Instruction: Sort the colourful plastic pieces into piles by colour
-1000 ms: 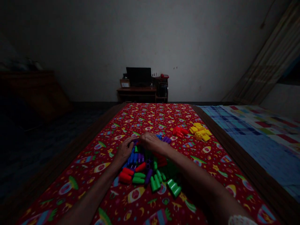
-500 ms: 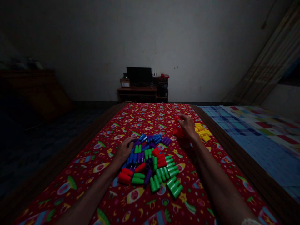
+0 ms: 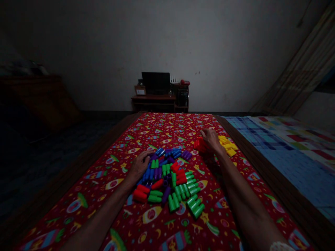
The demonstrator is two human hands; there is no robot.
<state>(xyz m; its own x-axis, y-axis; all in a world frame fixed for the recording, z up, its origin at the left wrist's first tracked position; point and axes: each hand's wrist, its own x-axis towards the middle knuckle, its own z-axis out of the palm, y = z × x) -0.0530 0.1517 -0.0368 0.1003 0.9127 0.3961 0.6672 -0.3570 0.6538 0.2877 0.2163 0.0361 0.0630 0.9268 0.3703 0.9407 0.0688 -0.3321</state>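
A pile of plastic toy blocks shaped like joined tubes (image 3: 157, 173), in blue, purple, green and red, lies on a patterned red cloth (image 3: 154, 230). My left hand (image 3: 140, 164) rests at the pile's left edge, thumb apart and fingers stretched toward the blue and purple pieces; it holds nothing. Farther off to the right, my right hand (image 3: 211, 138) is bent down over a small heap of red blocks (image 3: 200, 144). Its fingers curl onto a red block there, though the fingertips are partly hidden. Just right of that hand sits a group of yellow blocks (image 3: 228, 145).
Several green blocks (image 3: 195, 206) lie on the pile's near right side. A brown border (image 3: 104, 151) runs along the cloth's left side. Beyond stands a low desk (image 3: 153, 99) with a dark screen (image 3: 156, 83). Checked bedding (image 3: 282, 157) lies to the right.
My right hand has lowered a red block onto the red heap. My left hand has stayed by the pile. The view has shifted slightly.
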